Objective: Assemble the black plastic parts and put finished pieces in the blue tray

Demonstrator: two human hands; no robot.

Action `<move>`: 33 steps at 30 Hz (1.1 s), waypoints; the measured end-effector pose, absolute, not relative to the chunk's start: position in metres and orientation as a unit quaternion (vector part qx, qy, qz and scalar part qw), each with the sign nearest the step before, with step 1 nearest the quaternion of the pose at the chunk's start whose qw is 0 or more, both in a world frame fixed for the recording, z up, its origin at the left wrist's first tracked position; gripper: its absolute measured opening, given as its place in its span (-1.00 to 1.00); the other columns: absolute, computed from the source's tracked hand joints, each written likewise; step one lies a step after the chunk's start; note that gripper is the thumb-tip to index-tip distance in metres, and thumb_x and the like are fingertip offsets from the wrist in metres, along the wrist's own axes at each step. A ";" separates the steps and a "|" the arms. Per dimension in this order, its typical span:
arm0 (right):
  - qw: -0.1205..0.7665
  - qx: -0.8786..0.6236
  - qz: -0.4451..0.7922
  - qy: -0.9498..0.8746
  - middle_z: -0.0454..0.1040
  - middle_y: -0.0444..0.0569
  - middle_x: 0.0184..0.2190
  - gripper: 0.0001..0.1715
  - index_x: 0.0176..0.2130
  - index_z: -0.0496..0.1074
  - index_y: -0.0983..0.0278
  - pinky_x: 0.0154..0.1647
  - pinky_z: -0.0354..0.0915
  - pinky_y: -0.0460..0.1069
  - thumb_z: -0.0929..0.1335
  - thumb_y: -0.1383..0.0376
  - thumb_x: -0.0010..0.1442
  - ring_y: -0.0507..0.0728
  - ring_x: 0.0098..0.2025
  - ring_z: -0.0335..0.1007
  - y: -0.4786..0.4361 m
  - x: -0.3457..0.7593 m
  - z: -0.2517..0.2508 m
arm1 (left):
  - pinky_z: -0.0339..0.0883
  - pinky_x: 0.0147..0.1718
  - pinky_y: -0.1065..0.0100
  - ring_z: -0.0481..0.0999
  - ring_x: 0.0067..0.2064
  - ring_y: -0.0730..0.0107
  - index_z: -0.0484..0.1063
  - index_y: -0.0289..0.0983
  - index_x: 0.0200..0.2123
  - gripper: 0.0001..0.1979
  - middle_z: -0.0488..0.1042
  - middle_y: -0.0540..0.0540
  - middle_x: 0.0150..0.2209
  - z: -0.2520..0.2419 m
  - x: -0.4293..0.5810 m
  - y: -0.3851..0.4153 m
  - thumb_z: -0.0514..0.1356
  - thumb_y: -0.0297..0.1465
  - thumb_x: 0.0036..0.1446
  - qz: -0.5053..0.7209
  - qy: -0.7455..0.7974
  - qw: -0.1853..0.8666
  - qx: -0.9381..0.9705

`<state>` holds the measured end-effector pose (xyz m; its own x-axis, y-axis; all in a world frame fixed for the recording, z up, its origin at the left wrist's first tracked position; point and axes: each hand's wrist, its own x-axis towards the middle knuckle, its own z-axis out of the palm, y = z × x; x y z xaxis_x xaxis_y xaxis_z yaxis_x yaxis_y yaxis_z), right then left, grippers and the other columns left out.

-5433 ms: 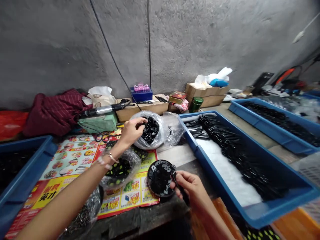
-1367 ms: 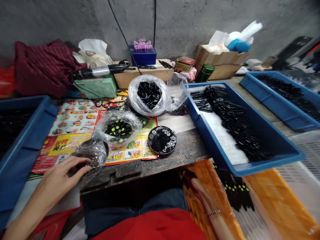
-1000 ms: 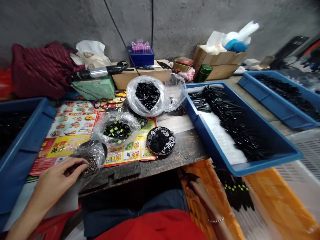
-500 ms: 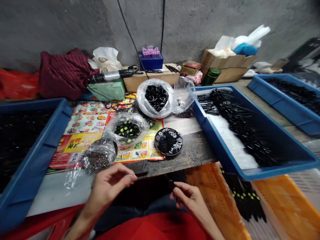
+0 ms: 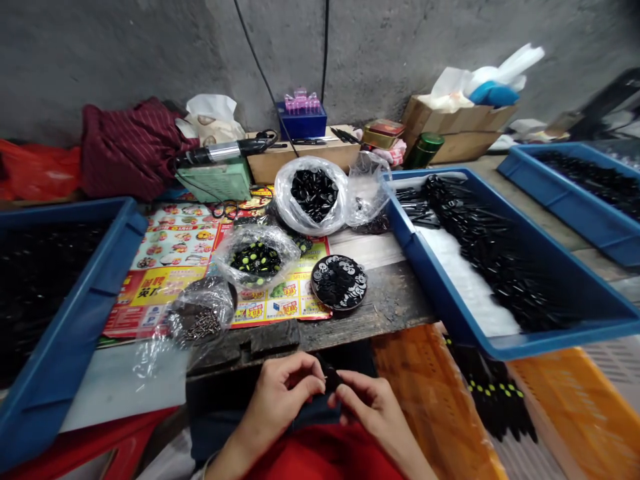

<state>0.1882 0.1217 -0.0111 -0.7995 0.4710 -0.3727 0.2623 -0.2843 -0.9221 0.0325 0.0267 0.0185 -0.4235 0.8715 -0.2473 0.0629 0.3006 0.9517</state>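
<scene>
In front of my lap both hands are close together. My right hand (image 5: 367, 400) pinches a small dark black piece (image 5: 330, 377), whose exact kind I cannot make out. My left hand (image 5: 293, 387) meets it from the other side, thumb and fingertips pressed together; a tiny light speck shows at the tips, too small to name. Just beyond the hands, the bench edge carries a dark notched block (image 5: 273, 339). A plastic bag of small metal pins or screws (image 5: 203, 325) lies to the left. A round dish of flat black pieces (image 5: 339, 283) stands ahead.
A bag of black-and-green oval pieces (image 5: 256, 260) and a bag of black pieces (image 5: 314, 193) sit on the bench. Blue bins flank me, left (image 5: 107, 293) and right (image 5: 415, 267). An orange crate (image 5: 415, 387) stands low right. An electric screwdriver (image 5: 220, 152) lies at the back.
My left hand has moved right and down from near the bench edge, to the black piece in my right hand. My right hand has stayed almost in place.
</scene>
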 end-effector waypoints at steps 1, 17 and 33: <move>0.074 -0.308 0.734 -0.600 0.53 0.01 -0.49 -0.46 -0.22 0.58 0.35 -0.58 0.21 -0.11 0.31 -0.06 0.20 0.01 -0.61 0.30 0.122 0.188 -0.012 | 0.20 -0.51 0.46 0.37 -0.52 0.46 0.45 -0.29 -0.53 -0.92 0.42 0.02 -0.56 0.019 0.033 0.027 0.21 -0.51 -0.03 0.477 0.701 0.390 0.359; 0.201 -0.264 0.538 -0.775 0.63 0.12 -0.23 -0.68 -0.10 0.56 0.32 -0.26 0.45 -0.10 0.31 0.24 0.26 0.19 -0.26 0.60 0.112 0.194 -0.008 | 0.26 -0.37 0.42 0.41 -0.38 0.39 0.39 -0.28 -0.44 -0.82 0.40 -0.04 -0.44 0.019 0.047 0.024 0.11 -0.59 0.17 0.408 0.712 0.193 0.538; 0.104 -0.239 0.603 -0.754 0.55 -0.03 -0.55 -0.58 -0.44 0.57 0.31 -0.49 0.19 -0.12 0.26 0.16 0.27 0.07 -0.53 0.41 0.118 0.192 0.001 | 0.28 -0.47 0.48 0.42 -0.45 0.44 0.47 -0.36 -0.39 -0.86 0.47 -0.03 -0.46 0.027 0.039 0.029 0.26 -0.49 -0.12 0.475 0.673 0.500 0.267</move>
